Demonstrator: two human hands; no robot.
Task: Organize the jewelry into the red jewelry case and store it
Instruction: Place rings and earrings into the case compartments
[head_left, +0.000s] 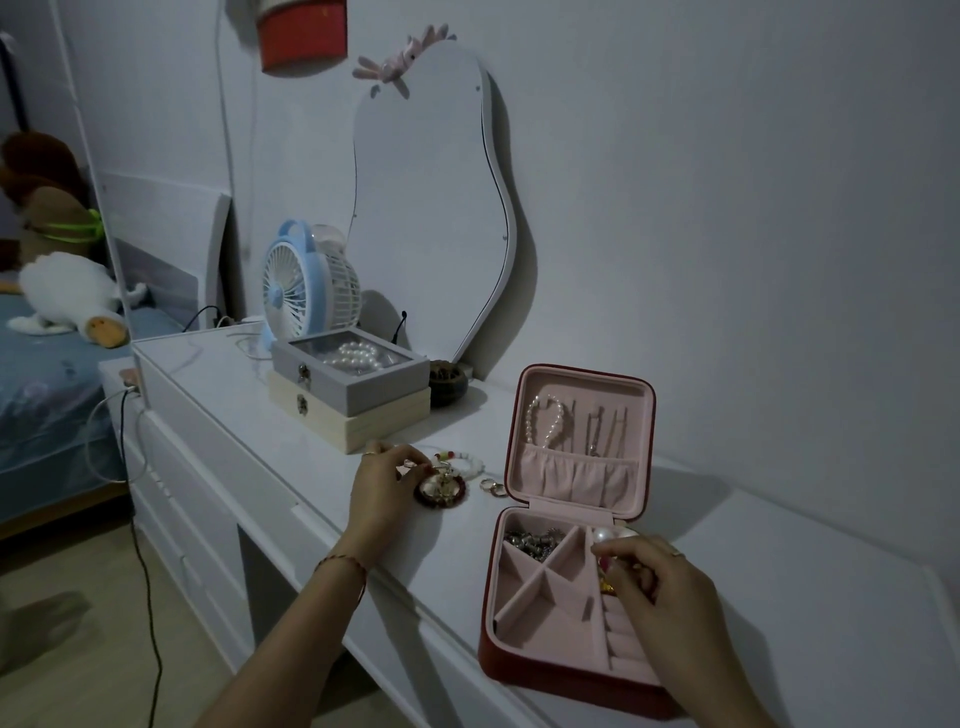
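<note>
The red jewelry case (530, 670) lies open on the white dresser, pink inside, its lid upright with a pearl strand (545, 421) and thin chains hanging in it. Silver pieces (530, 540) fill its far left compartment, and pearl earrings (613, 535) sit in the far right one. My right hand (660, 587) hovers over the right compartments, fingers pinching a small gold and red piece (605, 584). My left hand (384, 493) pinches a small item at a round red-rimmed gold ornament (441, 488). A beaded bracelet (462, 462) and rings (491, 487) lie beside it.
Two stacked boxes (353, 395), the upper one holding pearls under a clear lid, stand behind my left hand. A blue fan (296, 291), a wavy mirror (431, 208) and a small dark bowl (447, 384) stand at the back. Cables hang off the dresser's left end.
</note>
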